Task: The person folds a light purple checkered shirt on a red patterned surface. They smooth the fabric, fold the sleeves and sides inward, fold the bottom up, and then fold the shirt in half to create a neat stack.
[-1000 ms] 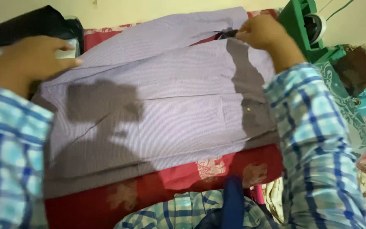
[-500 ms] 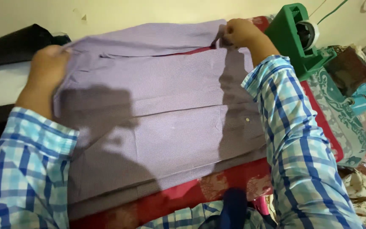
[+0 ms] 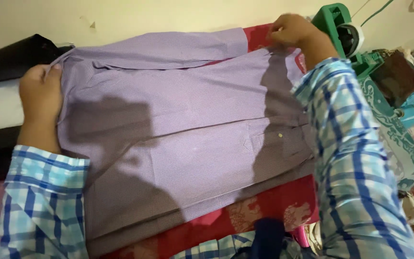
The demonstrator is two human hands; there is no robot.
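Since a moment ago the lilac checked shirt (image 3: 183, 129) lies flatter and squarer across the red patterned cloth (image 3: 269, 211), the left hand (image 3: 41, 96) pinching its far-left edge, the right hand (image 3: 291, 29) gripping its far-right corner beside the green tape dispenser (image 3: 341, 24).

shirt (image 3: 178, 120) on cloth (image 3: 264, 216), tape dispenser (image 3: 341, 29) right of it
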